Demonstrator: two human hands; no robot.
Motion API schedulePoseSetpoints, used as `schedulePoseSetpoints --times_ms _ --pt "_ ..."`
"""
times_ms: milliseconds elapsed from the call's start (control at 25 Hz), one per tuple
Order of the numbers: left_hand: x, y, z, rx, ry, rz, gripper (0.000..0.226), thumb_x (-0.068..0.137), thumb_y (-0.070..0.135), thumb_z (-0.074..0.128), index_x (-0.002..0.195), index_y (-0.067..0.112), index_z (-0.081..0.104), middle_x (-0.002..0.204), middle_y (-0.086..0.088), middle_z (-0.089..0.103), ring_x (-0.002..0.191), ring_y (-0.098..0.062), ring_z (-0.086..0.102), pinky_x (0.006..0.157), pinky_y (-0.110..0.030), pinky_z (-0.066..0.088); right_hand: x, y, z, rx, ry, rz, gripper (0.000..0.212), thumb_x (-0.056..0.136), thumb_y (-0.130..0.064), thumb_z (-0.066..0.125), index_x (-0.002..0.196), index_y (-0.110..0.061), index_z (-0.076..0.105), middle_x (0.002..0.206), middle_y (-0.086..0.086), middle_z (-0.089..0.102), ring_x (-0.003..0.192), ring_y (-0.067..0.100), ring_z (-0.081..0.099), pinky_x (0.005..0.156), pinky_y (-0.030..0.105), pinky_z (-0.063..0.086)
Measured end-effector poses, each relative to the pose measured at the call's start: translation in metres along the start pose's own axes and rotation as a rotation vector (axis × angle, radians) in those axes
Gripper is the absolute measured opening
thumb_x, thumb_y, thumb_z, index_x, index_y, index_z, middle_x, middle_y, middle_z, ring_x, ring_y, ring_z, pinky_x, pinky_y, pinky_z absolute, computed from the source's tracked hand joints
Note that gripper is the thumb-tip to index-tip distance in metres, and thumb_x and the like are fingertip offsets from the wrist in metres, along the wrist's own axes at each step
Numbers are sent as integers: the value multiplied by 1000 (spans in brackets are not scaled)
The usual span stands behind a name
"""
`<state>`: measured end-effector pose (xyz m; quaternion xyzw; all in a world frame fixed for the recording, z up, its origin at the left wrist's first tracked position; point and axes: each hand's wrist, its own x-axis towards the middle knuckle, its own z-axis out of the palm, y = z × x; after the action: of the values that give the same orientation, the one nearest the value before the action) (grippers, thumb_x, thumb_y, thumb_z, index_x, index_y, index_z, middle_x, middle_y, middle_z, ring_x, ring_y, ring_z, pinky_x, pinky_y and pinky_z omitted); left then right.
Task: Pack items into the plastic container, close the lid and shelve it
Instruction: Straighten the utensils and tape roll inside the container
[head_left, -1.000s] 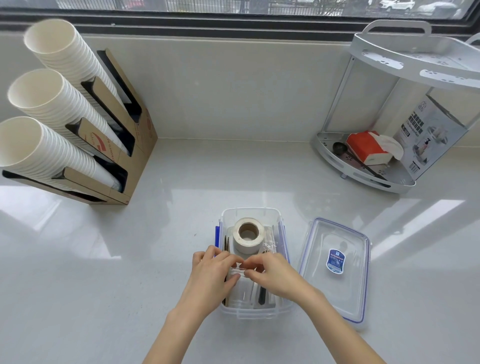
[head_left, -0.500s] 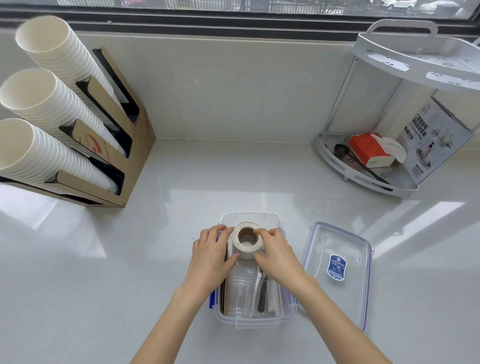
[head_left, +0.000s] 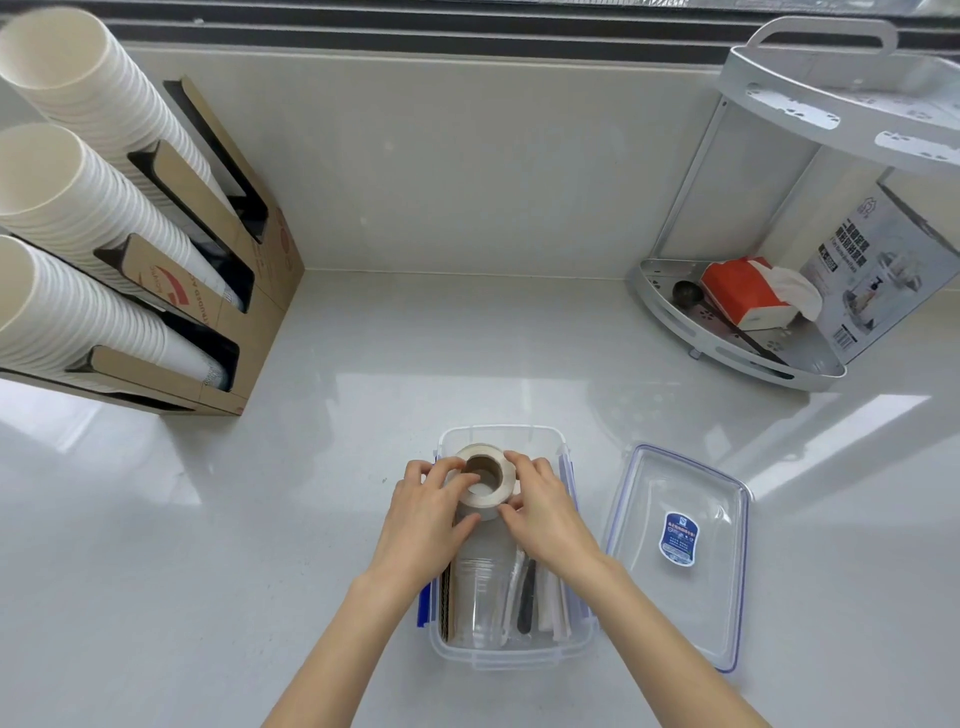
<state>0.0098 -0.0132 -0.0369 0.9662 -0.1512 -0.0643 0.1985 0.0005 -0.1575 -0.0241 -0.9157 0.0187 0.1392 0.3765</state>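
Now, head view, the only one. Both hands have moved from the near half of the plastic container (head_left: 563, 647) to its far end since a second ago. Left hand (head_left: 423, 525) and right hand (head_left: 545, 512) clasp the tape roll (head_left: 485, 480) between them, fingers on opposite sides of its rim. Roll sits inside the container, hole facing up and tilted toward the camera; it looks slightly raised over the other contents, but whether it rests on them I cannot tell.

Nearer the wrists, inside the container: clear plastic cups (head_left: 475, 597) lying on their side, wrapped straws (head_left: 550, 603) beside them under the right forearm.

Lid (head_left: 680, 556) lies flat on the counter (head_left: 260, 519) just right of the right hand, apart from the container.

Judgement: still packing; roll being seated. Lid closing and shelving not begun.
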Motion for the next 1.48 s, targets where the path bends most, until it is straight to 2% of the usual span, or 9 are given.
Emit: schedulePoseSetpoints --times_ms 120,240,400,480,600,840,1000,1200,1480 --pt "1 4 -2 7 14 -27 38 87 34 49 124 26 47 139 10 40 121 -21 30 96 -30 27 -2 1 -8 -14 -19 -41 50 87 -7 43 135 -19 34 126 10 44 107 22 55 95 27 40" --pt "-2 12 -7 15 86 -68 33 87 31 49 119 25 50 136 7 42 124 -20 27 96 -30 22 -4 2 -22 21 122 -74 40 86 -10 46 125 -19 47 119 4 52 86 13 55 84 21 37" --pt "-3 33 -17 -128 149 -26 22 87 27 49 105 19 59 111 1 58 107 -19 48 85 -26 31 -8 14 -38 93 290 10 33 84 -13 51 117 -20 54 114 4 53 72 11 52 75 22 36" --pt "-3 45 -16 -182 33 -44 25 89 30 45 105 16 58 108 0 61 100 -20 57 83 -29 41 -12 23 -39 94 275 101 34 85 -17 51 119 -19 52 119 8 51 76 15 53 80 25 39" --pt "-2 59 -3 -66 -209 -84 35 89 34 44 113 11 53 112 -7 63 101 -25 60 81 -36 47 -19 34 -36 120 228 190 35 87 -22 51 122 -18 49 121 9 50 74 14 52 81 24 37" --pt "7 73 18 -24 -410 -177 41 84 35 54 109 3 46 114 -18 57 104 -34 56 80 -39 45 -24 38 -33 314 216 257 29 87 -24 53 115 -16 55 97 -1 55 80 16 54 71 32 49" --pt "8 78 26 -69 -411 -217 46 82 31 58 115 5 40 122 -16 52 111 -34 53 86 -41 44 -23 39 -32 326 221 261 28 86 -23 55 112 -16 57 95 -1 55 80 17 55 79 39 53" --pt "7 72 26 -126 -365 -183 60 81 26 57 132 15 28 128 -12 52 114 -33 52 89 -41 44 -25 40 -31 342 228 253 27 86 -26 55 111 -15 58 91 -4 56 75 13 54 74 35 52" --pt "-5 59 22 -246 -158 -55 72 83 25 56 139 38 13 111 -9 54 90 -29 62 80 -44 52 -28 39 -30 354 237 258 28 87 -29 54 112 -15 58 94 -3 57 82 16 56 77 35 52"
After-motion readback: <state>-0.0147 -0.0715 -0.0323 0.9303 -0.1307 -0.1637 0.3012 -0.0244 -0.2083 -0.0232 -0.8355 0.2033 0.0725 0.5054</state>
